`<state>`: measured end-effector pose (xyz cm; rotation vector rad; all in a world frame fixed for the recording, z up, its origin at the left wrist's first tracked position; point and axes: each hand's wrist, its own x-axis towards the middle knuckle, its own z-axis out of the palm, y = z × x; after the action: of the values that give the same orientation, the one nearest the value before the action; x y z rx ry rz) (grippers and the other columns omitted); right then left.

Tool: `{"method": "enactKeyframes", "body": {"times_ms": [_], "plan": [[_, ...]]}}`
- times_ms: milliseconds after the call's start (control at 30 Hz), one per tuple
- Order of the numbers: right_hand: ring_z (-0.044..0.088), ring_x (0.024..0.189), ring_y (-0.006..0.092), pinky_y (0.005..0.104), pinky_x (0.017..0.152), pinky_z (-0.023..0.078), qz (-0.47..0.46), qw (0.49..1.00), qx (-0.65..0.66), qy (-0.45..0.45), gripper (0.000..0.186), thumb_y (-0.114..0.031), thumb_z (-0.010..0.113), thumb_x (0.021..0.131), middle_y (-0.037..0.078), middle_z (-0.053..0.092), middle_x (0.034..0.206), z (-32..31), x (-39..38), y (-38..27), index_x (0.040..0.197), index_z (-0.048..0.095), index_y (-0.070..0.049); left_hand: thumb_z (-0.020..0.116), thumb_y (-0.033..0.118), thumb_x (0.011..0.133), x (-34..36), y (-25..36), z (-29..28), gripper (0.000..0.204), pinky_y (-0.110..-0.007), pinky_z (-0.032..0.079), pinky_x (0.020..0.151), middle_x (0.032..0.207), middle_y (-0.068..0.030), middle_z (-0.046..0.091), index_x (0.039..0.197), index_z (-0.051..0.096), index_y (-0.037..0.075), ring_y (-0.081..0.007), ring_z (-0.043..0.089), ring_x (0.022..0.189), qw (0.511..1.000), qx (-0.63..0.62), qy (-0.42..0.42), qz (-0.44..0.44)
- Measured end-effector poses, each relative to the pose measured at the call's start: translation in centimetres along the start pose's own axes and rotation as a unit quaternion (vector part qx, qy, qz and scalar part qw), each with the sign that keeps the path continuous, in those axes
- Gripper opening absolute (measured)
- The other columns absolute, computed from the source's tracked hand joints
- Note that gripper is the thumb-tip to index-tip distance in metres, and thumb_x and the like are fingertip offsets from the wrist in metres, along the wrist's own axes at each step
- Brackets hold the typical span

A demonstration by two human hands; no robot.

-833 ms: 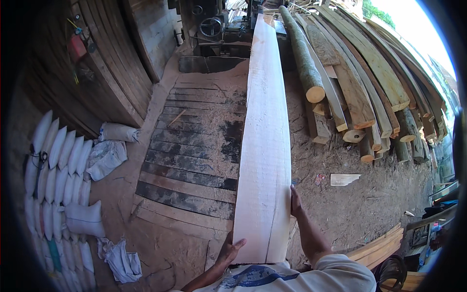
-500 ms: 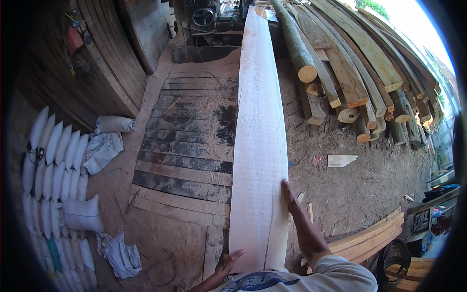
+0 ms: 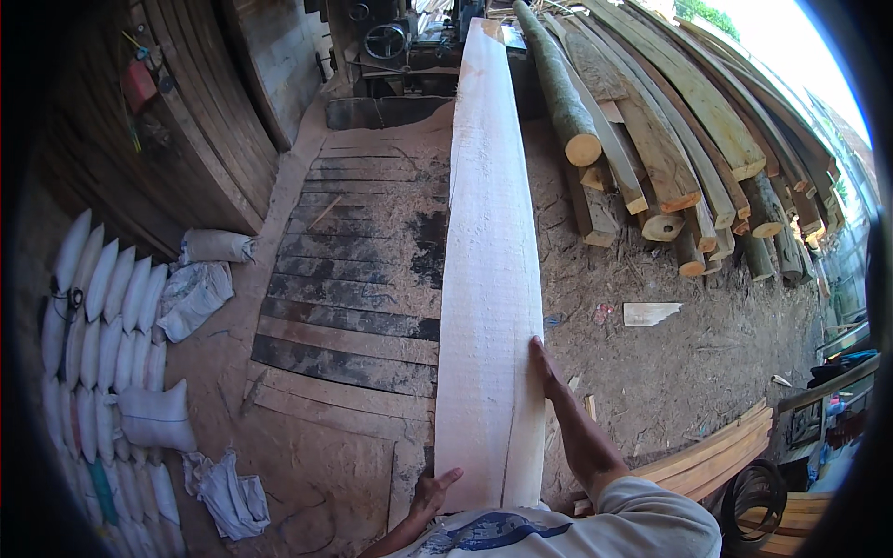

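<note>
Pale, rough-sawn wood forms the long, broad plank [image 3: 488, 251], which is stretched from between the fingers toward a dark metal machine with a spoked handwheel [image 3: 386, 41] far ahead of them. At its left edge, near the close end, the plank is held by the left hand [image 3: 433, 491], the thumb laid on the upper face and the other fingers tucked out of sight. Farther up, the right edge is met by the right hand [image 3: 551, 374]; how tightly its fingers are closed cannot be told. The view has been shifted slightly since the earlier pictures, yet the same two edges are kept in hand; the hold is therefore judged steady, though any advance of the plank cannot be confirmed. Left of the fingers, dark floor slats dusted with sawdust [image 3: 316, 327] are seen, with stacked white sacks [image 3: 93, 346] farther out; ahead and to the right, a round barked log [image 3: 558, 88] is laid beside piled sawn timber [image 3: 716, 121]. The plank's near end is covered by the pale printed shirt [image 3: 642, 525], its underside is hidden, and whether its far end is touched by the machine is hard to make out.
</note>
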<state>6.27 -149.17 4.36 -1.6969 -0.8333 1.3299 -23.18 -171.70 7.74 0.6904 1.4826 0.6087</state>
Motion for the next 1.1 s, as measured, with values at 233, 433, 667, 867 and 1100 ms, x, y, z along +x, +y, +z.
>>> {"method": "enactKeyframes", "body": {"times_ms": [233, 433, 667, 867, 1100], "plan": [[0.048, 0.115, 0.0216, 0.0352, 0.096, 0.04, 0.039, 0.999, 0.02, -0.024, 0.082, -0.064, 0.045, 0.09, 0.014, 0.05, 0.13, 0.4, 4.1, -2.7, 0.139, 0.039, 0.002, 0.074, 0.033, 0.077, 1.8, 7.5, 0.5, 0.054, -0.034, 0.046, 0.09, 0.109, -0.0146, 0.067, 0.119, 0.06, 0.002, -0.0259, 0.062, 0.1, 0.999, 0.023, 0.015, -0.021], [0.047, 0.118, 0.0228, 0.0358, 0.099, 0.038, 0.067, 0.997, 0.008, -0.025, 0.083, -0.064, 0.044, 0.09, 0.014, 0.049, 0.132, 0.4, 7.9, -6.2, 0.141, 0.037, 0.001, 0.078, 0.037, 0.073, 5.5, 9.9, 0.9, 0.06, -0.035, 0.047, 0.088, 0.105, -0.0153, 0.066, 0.113, 0.059, -0.003, -0.0258, 0.062, 0.096, 1.0, 0.018, 0.012, -0.007], [0.047, 0.118, 0.0235, 0.0353, 0.101, 0.037, 0.061, 0.998, -0.009, -0.008, 0.08, -0.063, 0.041, 0.092, 0.015, 0.05, 0.132, 1.7, 11.2, -12.0, 0.14, 0.038, 0.001, 0.077, 0.032, 0.074, 9.9, 14.1, 1.5, 0.056, -0.034, 0.048, 0.086, 0.105, -0.0149, 0.066, 0.113, 0.058, -0.003, -0.0253, 0.062, 0.095, 1.0, -0.02, 0.009, -0.017], [0.047, 0.119, 0.0233, 0.0348, 0.101, 0.036, 0.05, 0.998, -0.021, -0.014, 0.081, -0.063, 0.042, 0.091, 0.015, 0.05, 0.133, 1.3, 16.6, -13.1, 0.14, 0.038, 0.002, 0.078, 0.032, 0.074, 13.5, 17.9, 2.1, 0.056, -0.034, 0.048, 0.086, 0.105, -0.0149, 0.066, 0.113, 0.058, -0.003, -0.025, 0.062, 0.093, 1.0, -0.007, 0.018, -0.004], [0.045, 0.123, 0.0234, 0.0337, 0.104, 0.034, 0.047, 0.998, -0.027, -0.014, 0.079, -0.061, 0.042, 0.093, 0.015, 0.048, 0.135, 0.9, 22.2, -15.5, 0.139, 0.039, 0.004, 0.076, 0.035, 0.074, 18.4, 20.3, 3.1, 0.057, -0.034, 0.048, 0.086, 0.105, -0.0147, 0.067, 0.115, 0.06, -0.001, -0.0245, 0.063, 0.096, 1.0, -0.016, 0.0, 0.004]]}}
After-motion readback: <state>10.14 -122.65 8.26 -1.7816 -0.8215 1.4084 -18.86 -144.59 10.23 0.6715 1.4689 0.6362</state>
